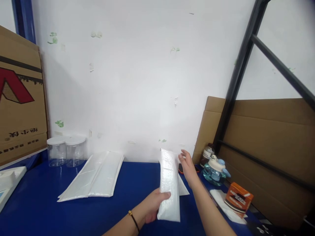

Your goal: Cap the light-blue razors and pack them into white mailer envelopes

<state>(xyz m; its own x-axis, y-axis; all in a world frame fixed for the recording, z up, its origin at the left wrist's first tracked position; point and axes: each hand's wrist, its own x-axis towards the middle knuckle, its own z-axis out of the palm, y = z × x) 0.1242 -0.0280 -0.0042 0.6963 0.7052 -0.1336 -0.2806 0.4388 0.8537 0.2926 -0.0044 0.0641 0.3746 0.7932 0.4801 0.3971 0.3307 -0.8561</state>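
My left hand (157, 203) grips a long, narrow white bubble mailer (169, 183) near its lower end, thumb across the front. The mailer stands roughly upright over the blue table. Beside its upper right edge is my right hand (187, 166), with fingers apart and nothing held; whether a fingertip touches the mailer I cannot tell. A white sheet or another mailer (183, 188) shows partly behind the held one. To the left, flat white bubble mailers (98, 177) lie on the table in two overlapping stacks.
Two clear jars (75, 154) with white lids stand at the back left, near a large cardboard box (22, 98). At right are a teal bottle (215, 172), a brown bottle (207, 154) and an orange box (238, 198) on the blue table (81, 216). A black metal frame (242, 62) rises behind.
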